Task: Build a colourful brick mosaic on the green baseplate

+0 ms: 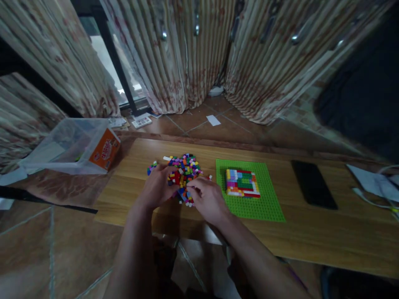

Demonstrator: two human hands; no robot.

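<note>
A heap of small mixed-colour building bricks (188, 166) lies on the wooden table. My left hand (157, 187) rests at the heap's left side, its thumb and fingers apart around some red and yellow bricks. On the near right side of the heap is my right hand (207, 197), thumb and forefinger pinched together; whatever they may hold is too small to make out. To its right lies a green baseplate (268, 203). On the baseplate stands a low, roughly square brick build (243, 182) in many colours, with green showing in its middle.
The wooden table (311, 236) runs across the view. A black phone-like slab (313, 182) lies right of the baseplate, with white paper and a cable (370, 195) beyond. At the left stands a clear plastic bin (71, 143) with an orange label. Striped curtains (187, 54) hang behind.
</note>
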